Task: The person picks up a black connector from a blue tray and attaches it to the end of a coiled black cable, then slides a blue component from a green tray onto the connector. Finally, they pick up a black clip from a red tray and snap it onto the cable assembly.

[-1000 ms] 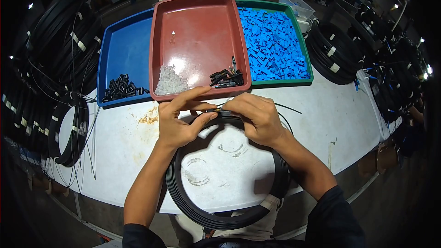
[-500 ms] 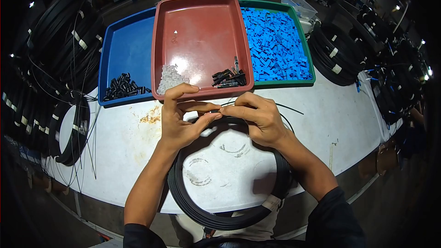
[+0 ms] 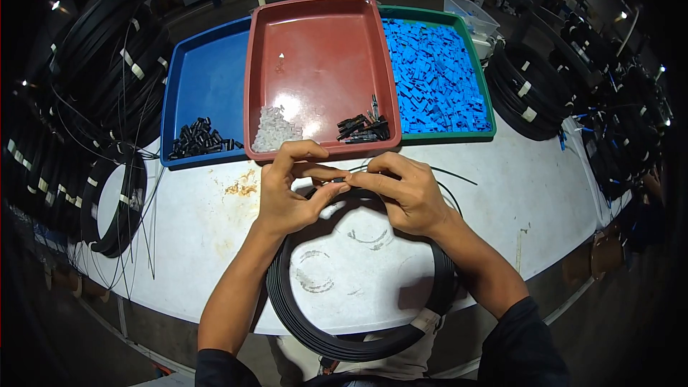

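Observation:
My left hand [image 3: 290,190] pinches a small black connector piece [image 3: 335,180] between thumb and fingers. Against it, the thumb and fingertips of my right hand [image 3: 405,193] are pressed together on what looks like the end of a black cable; the exact contact is covered by fingers. Below both hands lies a coil of black cable [image 3: 301,322], bound with a pale tape band [image 3: 425,320]. It sits on the white table [image 3: 208,244] and reaches past the near edge. A loose cable end [image 3: 456,175] sticks out to the right behind my right hand.
Beyond my hands stand a red tray [image 3: 315,50] with clear and black-and-metal small parts, a blue tray [image 3: 208,79] with black sleeves, and a green tray [image 3: 491,111] full of blue clips. More cable coils [image 3: 115,222] are at left, others [image 3: 530,93] at right.
The view has shifted slightly, so trays and coil appear a little lower and further right. Both hands keep their pinch at the same spot, with only small finger movement.

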Demonstrator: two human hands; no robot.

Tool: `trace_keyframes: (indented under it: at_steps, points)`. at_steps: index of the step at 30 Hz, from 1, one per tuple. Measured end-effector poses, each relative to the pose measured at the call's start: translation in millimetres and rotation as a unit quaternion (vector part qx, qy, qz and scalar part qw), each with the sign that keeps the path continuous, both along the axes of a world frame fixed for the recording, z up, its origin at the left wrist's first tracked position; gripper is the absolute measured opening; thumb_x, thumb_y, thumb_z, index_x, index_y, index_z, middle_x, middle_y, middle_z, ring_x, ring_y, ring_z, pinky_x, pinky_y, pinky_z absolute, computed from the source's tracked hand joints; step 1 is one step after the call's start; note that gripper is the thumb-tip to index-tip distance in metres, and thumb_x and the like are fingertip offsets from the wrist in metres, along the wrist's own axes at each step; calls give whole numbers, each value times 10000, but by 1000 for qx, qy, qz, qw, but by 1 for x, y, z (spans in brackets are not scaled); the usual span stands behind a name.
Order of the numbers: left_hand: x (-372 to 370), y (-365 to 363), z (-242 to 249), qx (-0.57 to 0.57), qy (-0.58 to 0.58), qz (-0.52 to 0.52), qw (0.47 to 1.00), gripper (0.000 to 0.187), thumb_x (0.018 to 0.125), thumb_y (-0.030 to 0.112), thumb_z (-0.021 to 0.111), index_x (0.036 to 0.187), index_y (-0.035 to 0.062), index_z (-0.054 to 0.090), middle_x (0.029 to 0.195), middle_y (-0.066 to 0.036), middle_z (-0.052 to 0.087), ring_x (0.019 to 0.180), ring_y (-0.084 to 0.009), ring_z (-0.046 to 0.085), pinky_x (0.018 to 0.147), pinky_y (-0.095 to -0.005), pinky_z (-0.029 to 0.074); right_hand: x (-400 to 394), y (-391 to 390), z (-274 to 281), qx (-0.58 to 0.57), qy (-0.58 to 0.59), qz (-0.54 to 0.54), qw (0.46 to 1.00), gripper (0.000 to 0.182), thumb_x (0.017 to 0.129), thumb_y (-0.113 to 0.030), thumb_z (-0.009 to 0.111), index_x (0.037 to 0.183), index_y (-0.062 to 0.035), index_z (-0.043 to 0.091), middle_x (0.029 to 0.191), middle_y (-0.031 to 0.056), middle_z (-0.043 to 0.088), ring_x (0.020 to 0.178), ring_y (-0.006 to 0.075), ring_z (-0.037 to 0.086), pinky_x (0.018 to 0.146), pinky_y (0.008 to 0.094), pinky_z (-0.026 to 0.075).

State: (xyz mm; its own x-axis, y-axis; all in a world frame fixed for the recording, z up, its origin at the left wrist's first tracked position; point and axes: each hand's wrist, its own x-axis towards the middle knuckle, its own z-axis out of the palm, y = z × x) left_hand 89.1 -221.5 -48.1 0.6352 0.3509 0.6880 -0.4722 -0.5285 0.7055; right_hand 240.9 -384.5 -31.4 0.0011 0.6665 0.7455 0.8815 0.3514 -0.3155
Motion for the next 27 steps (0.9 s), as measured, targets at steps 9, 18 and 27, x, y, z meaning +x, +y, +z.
trace_keyframes:
  at_steps: [9, 18, 27]
  points:
    - [-1, 1, 6, 42, 66, 13, 997, 476, 773, 42, 870, 1140, 19, 567, 992, -93, 724, 928, -231, 772, 808, -309, 591, -2, 0, -1, -13, 28, 7, 1000, 341, 726, 132, 659, 1028, -9, 736, 984, 139, 702, 854, 295, 697, 754, 372, 571]
    - [-9, 53, 34, -131, -24, 134, 982, 272, 925, 95, 666, 1171, -3, 603, 1063, -146, 742, 1009, -196, 692, 913, -335, 519, 3, 1, -5, -4, 76, -23, 997, 354, 723, 120, 590, 992, -52, 742, 937, 88, 701, 860, 286, 688, 739, 368, 558]
    - [15, 114, 48, 408, 254, 165, 861, 217, 761, 46, 730, 965, 84, 794, 908, -120, 755, 869, -304, 686, 761, -456, 558, 3, 2, -7, -32, 80, -12, 996, 372, 705, 130, 596, 988, -58, 749, 926, 91, 697, 832, 287, 685, 727, 376, 556]
